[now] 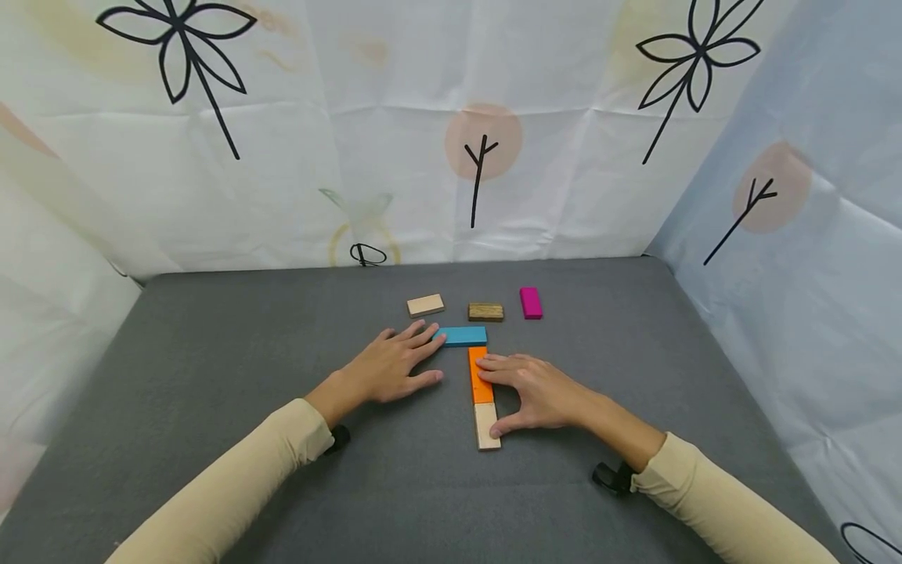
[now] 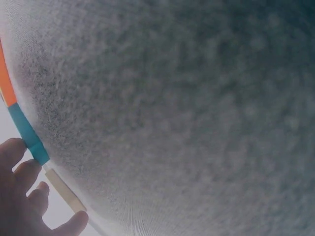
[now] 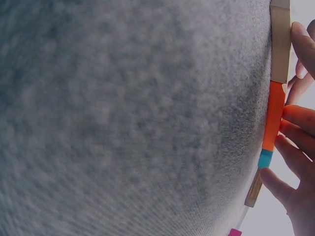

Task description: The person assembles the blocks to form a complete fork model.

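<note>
A blue block (image 1: 462, 337) lies crosswise, its right end meeting the top of an orange block (image 1: 479, 374). Below, a pale wooden block (image 1: 487, 427) continues the orange block's line, end to end. My left hand (image 1: 395, 364) has its fingers spread, with fingertips touching the left end of the blue block; its thumb rests apart on the cloth. My right hand (image 1: 539, 392) lays its fingertips on the orange block and its thumb on the pale block's right edge. In the right wrist view, the fingers (image 3: 298, 115) stretch along the row of blocks.
Behind the blue block lie another pale wooden block (image 1: 426, 305), a brown striped wooden block (image 1: 486, 312) and a magenta block (image 1: 532, 303). A grey cloth (image 1: 232, 376) covers the table. White printed fabric (image 1: 409, 157) hangs at the back and sides.
</note>
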{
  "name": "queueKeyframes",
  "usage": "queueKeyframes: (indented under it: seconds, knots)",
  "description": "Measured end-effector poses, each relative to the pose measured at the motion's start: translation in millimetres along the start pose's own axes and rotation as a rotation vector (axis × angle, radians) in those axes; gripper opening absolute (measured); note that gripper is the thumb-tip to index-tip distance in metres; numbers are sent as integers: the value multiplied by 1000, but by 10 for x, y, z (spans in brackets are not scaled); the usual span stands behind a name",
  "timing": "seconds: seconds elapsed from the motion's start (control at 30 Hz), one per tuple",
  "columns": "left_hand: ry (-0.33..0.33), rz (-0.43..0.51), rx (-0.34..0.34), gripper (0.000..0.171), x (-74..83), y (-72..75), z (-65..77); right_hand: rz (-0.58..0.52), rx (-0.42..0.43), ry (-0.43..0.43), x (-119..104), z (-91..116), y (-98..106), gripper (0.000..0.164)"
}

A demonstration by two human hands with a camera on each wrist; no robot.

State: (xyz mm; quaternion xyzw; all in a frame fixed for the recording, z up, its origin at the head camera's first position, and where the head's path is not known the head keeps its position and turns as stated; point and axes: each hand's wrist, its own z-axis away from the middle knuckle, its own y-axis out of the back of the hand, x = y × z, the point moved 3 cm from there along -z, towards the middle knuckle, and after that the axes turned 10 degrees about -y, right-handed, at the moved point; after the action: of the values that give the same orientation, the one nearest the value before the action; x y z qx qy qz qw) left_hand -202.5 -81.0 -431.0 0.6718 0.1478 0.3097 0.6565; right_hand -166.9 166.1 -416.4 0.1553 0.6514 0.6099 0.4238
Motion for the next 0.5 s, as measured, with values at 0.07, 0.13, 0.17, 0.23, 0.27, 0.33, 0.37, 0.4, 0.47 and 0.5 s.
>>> queueKeyframes:
  seconds: [0.07,0.13,0.17,0.23,0.27,0.33,0.37,0.4,0.47,0.5]
  knots:
    - [3,4,-2,70,0,-4,-2,0,3,2,4,1,-2,85]
    - [5,10,-2,70,2,-5,-5,-1,6,2,9,1,-3,85]
    - [7,13,-2,71,3,-6,-6,-1,8,2,11,2,-1,85]
    - [11,18,0,70,6,-3,-9,0,9,5,13,3,-2,85]
    - [12,19,2,70,9,-2,-9,1,10,6,13,3,-1,85]
    - [11,12,3,70,13,-8,-11,-1,8,6,11,3,0,85]
    - [9,8,2,69,17,-12,-13,-2,8,8,7,4,1,85]
    - [8,5,2,69,22,-16,-16,-2,8,9,5,3,1,85]
    - [5,0,2,69,34,-25,-24,-4,7,9,-1,1,3,85]
    - [4,1,1,69,39,-31,-30,-5,6,9,-4,1,3,85]
